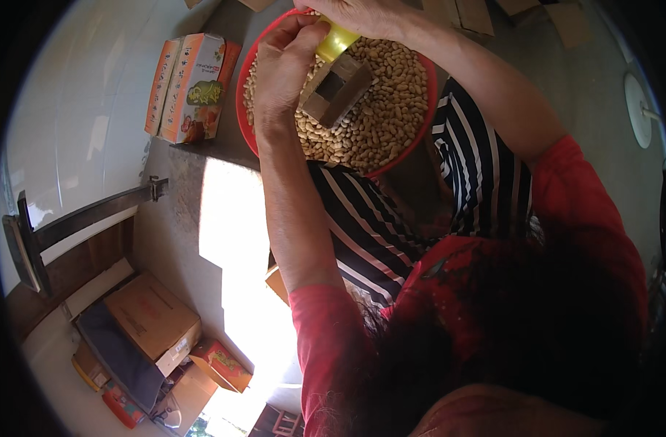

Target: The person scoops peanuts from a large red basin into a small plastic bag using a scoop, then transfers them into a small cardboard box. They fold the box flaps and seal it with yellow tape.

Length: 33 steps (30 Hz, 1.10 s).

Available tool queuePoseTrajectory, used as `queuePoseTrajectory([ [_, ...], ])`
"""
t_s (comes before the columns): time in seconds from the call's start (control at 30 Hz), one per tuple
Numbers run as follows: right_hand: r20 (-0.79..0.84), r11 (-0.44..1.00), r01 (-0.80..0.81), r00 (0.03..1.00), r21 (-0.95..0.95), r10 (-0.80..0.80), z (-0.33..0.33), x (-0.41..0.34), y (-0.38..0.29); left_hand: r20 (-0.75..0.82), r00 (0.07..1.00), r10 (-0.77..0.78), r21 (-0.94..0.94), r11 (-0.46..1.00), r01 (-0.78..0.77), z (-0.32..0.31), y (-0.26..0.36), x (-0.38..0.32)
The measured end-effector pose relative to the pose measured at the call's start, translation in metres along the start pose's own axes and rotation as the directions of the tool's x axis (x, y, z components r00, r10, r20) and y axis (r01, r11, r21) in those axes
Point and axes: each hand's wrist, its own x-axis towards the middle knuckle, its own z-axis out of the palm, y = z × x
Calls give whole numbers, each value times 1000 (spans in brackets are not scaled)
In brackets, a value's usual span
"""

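Note:
A red basin full of unshelled peanuts stands before me, near my knees. At its far side my left hand has its thumb and bent fingers against the left edge of a translucent yellow plastic piece. My right hand grips the same piece from above, covering its upper end; the fingertips are partly cut off by the picture's top edge. Just below the yellow piece, a wooden block with a dark recess lies tilted on the peanuts.
An orange and white printed carton stands left of the basin. Cardboard pieces lie beyond it at the top right. At lower left are a brown cardboard box and a smaller red box. Bright sunlight falls across the floor.

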Motion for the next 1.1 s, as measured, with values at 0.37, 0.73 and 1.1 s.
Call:
queuePoseTrajectory([
  [0.37, -71, 998, 50, 996, -41, -53, 2, 0, 3, 32, 999, 34, -61, 998, -32, 1, 0, 1],
  [0.73, -52, 1000, 22, 998, 11, -21, -3, -1, -5, 56, 998, 14, -13, 1000, -13, 0, 1, -1],
  [1.1, -84, 996, 66, 994, -59, -70, -2, 2, 0, 118, 992, 49, -80, 996, -40, -6, -4, 1],
])
